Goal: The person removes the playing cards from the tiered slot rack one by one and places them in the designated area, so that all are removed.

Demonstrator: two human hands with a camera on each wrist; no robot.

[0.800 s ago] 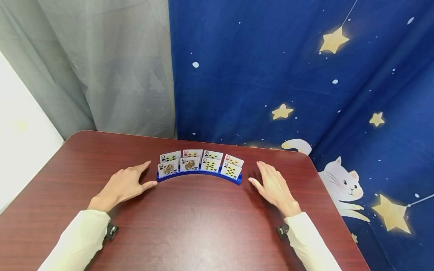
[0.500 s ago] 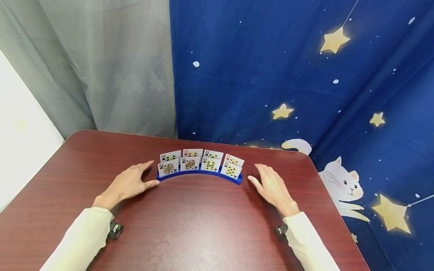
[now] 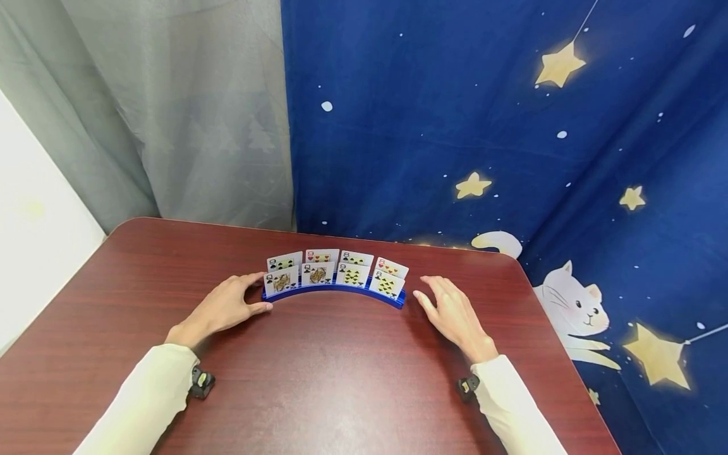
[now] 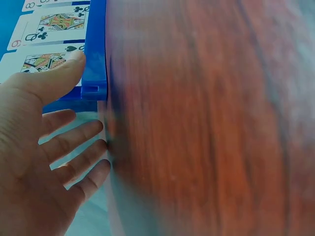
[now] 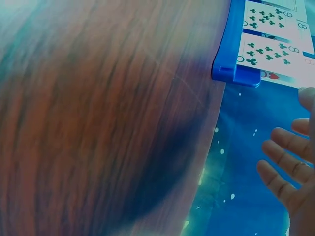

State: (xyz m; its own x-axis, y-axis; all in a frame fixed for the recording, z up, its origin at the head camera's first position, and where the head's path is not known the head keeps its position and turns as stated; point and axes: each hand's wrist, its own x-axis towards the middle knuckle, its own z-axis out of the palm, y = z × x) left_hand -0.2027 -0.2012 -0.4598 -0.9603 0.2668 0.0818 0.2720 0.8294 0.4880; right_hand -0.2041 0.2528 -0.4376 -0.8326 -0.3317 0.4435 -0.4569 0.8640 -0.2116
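Head view: left hand (image 3: 224,308) and right hand (image 3: 452,309), fingers spread, flank the blue card rack (image 3: 335,290), likely about to grasp its ends.

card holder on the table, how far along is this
Done: eight playing cards stand in two rows in the curved blue plastic card holder. In hand: left hand touches its left end; right hand is open just off its right end. Left: neither has a grip on it yet.

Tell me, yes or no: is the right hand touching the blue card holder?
No, the right hand lies open beside the blue card holder, with bare table between them.
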